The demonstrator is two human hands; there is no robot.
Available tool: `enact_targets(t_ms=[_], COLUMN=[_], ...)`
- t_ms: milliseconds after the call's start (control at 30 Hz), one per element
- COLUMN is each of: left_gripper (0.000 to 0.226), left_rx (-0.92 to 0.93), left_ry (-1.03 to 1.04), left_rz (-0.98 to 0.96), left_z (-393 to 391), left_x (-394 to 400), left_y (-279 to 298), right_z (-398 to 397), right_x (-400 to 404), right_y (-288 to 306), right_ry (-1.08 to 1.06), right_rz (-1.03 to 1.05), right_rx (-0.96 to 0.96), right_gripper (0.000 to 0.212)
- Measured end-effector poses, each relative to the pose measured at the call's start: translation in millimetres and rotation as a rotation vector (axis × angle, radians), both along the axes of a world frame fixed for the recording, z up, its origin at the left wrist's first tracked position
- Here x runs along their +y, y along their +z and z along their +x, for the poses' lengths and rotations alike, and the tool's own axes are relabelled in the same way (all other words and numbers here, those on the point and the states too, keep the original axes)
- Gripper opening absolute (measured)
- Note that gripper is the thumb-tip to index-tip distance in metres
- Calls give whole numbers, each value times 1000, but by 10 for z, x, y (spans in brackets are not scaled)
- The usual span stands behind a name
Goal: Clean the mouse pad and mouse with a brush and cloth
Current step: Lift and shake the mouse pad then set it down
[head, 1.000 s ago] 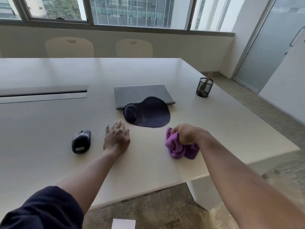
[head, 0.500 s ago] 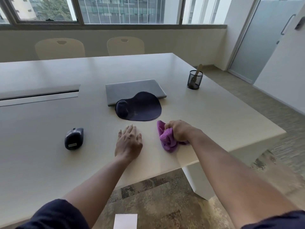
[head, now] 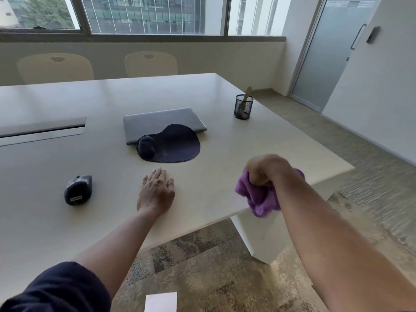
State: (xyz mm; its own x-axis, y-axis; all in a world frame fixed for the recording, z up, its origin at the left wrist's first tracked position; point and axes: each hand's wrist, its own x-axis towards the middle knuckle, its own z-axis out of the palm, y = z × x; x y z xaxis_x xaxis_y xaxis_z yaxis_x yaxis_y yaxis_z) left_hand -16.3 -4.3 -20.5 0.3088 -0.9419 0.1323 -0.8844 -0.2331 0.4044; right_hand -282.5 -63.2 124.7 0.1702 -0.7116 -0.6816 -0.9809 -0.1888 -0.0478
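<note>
A dark mouse pad (head: 173, 145) with a wrist bump lies mid-table, partly on a closed grey laptop (head: 162, 122). The dark mouse (head: 78, 189) sits to the left, near the front. My left hand (head: 156, 191) rests flat on the table, fingers straight, below the pad. My right hand (head: 265, 168) grips a crumpled purple cloth (head: 258, 199), lifted above the table's front right edge. A wooden brush handle (head: 246, 94) sticks out of a black mesh cup (head: 243, 108) at the far right.
The pale table (head: 258, 145) ends in a slanted right corner; carpet lies beyond. A cable slot (head: 42, 130) is set in the table at the left. Two cream chairs (head: 150, 64) stand behind it. A white paper (head: 161, 301) lies on the floor.
My right hand has lifted the purple cloth off the table and carried it right, toward the table edge. My left hand stays flat on the table.
</note>
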Motion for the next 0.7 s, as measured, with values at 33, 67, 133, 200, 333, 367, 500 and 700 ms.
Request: enact_targets(t_ms=[33,67,133,200,333,367,500,700], left_gripper=[58,57,57,58,57,56,56,57], left_rx=[1,0,-5,-12,-39,-49,-55,-18], left_ry=[0,-1,-3,2,-5,-11,-19,-10], left_rz=[-2,-7,-15,-25,-26,-26,-27,-28], left_z=[6,13,25,30,44,47,50,29], left_x=[-2,-5,-14,-29,-57,-63,-71,-26], left_y=[-7,-17,-39,-59,-69,-67,-64,-39], right_z=[50,105,282,493,941,1016,981,-19], right_x=[-35,-83,-134,-141,-60,-20,34,-75], right_y=[89,135,162,47,-515,-669,-1019,-1198], right_ry=[-4,-25,-46,-118,93,133,62,-327], right_rz=[-58,-134,-395,-547,-455,-449,-558,-809], right_rx=[-63,-134,-270,-522,-452,-397,-429,-283], right_gripper=[25,26,22,24,58,61,57,34])
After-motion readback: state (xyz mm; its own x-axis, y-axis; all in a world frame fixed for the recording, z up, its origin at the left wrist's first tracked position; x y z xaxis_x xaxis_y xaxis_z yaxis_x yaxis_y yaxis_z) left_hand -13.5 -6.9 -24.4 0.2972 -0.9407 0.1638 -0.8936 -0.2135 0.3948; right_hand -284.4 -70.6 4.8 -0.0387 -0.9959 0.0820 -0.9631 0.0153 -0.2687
